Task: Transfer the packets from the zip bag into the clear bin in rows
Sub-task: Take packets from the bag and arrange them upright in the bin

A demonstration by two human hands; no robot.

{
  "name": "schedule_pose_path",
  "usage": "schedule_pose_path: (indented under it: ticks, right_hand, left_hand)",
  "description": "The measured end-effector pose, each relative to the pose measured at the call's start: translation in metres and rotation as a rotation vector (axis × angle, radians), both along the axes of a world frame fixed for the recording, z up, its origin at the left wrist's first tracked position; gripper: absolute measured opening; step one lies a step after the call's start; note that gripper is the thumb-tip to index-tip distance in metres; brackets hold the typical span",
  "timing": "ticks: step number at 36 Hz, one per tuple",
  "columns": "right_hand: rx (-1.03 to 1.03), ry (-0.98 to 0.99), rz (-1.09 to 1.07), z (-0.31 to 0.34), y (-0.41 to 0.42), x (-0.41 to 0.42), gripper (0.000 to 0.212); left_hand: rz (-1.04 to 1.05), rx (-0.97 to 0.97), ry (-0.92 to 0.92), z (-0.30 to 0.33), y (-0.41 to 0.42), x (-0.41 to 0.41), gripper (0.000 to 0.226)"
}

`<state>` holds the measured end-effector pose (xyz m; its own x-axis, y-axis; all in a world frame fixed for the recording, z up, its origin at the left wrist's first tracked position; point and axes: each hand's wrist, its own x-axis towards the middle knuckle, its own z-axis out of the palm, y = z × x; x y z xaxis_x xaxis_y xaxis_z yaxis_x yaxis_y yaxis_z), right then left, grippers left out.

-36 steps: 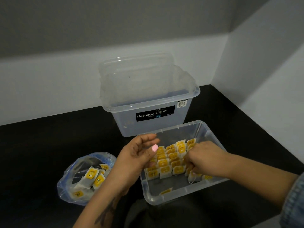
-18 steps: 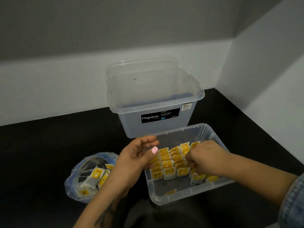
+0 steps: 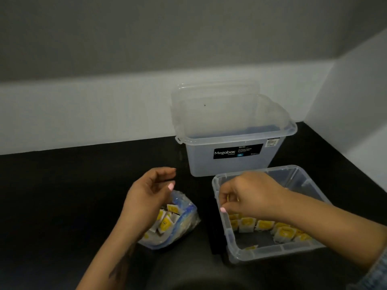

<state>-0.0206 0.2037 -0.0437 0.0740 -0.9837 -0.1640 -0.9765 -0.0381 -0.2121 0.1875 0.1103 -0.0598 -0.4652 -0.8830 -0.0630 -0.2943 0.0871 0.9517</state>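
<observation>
Packets: small white squares with yellow centres, standing upright in rows in the clear bin on the black tabletop; the rows run left to right across the bin, and one packet lies flat near the front wall. More packets lie jumbled in the zip bag, left of the bin. Left hand hovers above the bag mouth, fingers loosely curled, grasping nothing. Right hand is over the bin's left wall, fingers curled down; whether it pinches anything cannot be told. A larger labelled box stands behind.

Dim, soft indoor light; the black matte countertop swallows shadow, edges look slightly smeared, and wide-angle bending shows at the corners.
</observation>
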Motion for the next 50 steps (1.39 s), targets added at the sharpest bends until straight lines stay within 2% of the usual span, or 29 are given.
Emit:
schedule_pose_path:
  ticks: [5,8,12,16,20,22,33,40,45,50]
  right_hand:
    - [0.012,-0.067,-0.011,-0.002,-0.022,0.033,0.014]
    - [0.009,-0.091,-0.041,-0.008,-0.036,0.059,0.017]
    - [0.135,-0.113,-0.098,-0.025,-0.059,0.099,0.026]
    - [0.341,0.019,-0.145,-0.054,-0.091,0.132,0.036]
    - [0.74,0.097,-0.187,-0.072,-0.133,0.153,0.063]
    - [0.792,0.117,-0.19,-0.082,-0.145,0.159,0.066]
    - [0.757,0.318,-0.021,-0.1,-0.15,0.16,0.07]
    - [0.738,0.183,-0.095,-0.096,-0.149,0.159,0.064]
    - [0.772,0.012,-0.22,-0.092,-0.152,0.156,0.063]
    - [0.784,0.025,-0.258,-0.091,-0.151,0.158,0.068]
  left_hand:
    - [-0.029,-0.116,-0.329,-0.017,-0.016,0.02,0.031]
    - [-0.009,-0.136,-0.394,-0.025,-0.021,0.024,0.031]
    - [0.047,-0.196,-0.435,-0.029,-0.027,0.037,0.032]
    - [0.018,-0.203,-0.436,-0.03,-0.034,0.052,0.034]
    - [-0.011,-0.176,-0.429,-0.031,-0.038,0.065,0.035]
    - [-0.029,-0.162,-0.424,-0.031,-0.038,0.071,0.035]
    - [-0.07,-0.147,-0.391,-0.034,-0.04,0.088,0.036]
    - [-0.074,-0.178,-0.394,-0.033,-0.039,0.088,0.036]
    - [-0.082,-0.17,-0.407,-0.032,-0.036,0.084,0.037]
    - [-0.072,-0.17,-0.417,-0.034,-0.035,0.079,0.037]
